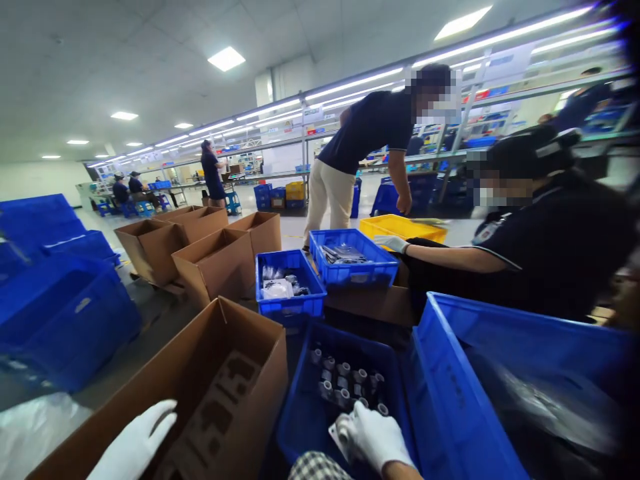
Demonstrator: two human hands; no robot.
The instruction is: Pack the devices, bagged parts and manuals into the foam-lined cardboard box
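My right hand (377,437), in a white glove, reaches into a dark blue bin (295,407). Its fingers are closed around a pale grey flanged part (342,430), partly hidden by the glove. Beyond the hand, several dark parts with round pale ends (345,369) stand in rows on the bin's floor. At the lower left my gloved left hand (137,440) is over the near side of a cardboard box (255,333), fingers stretched out and holding nothing. Grey cut-out shapes, possibly a divider (215,420), lie inside that box; their exact kind is unclear.
Small blue bins with bagged parts (280,288) and dark flat parts (343,253) stand ahead, near a yellow bin (420,230). A large blue bin (460,380) is at right. A seated co-worker (560,220) and a bending person (370,133) are close by.
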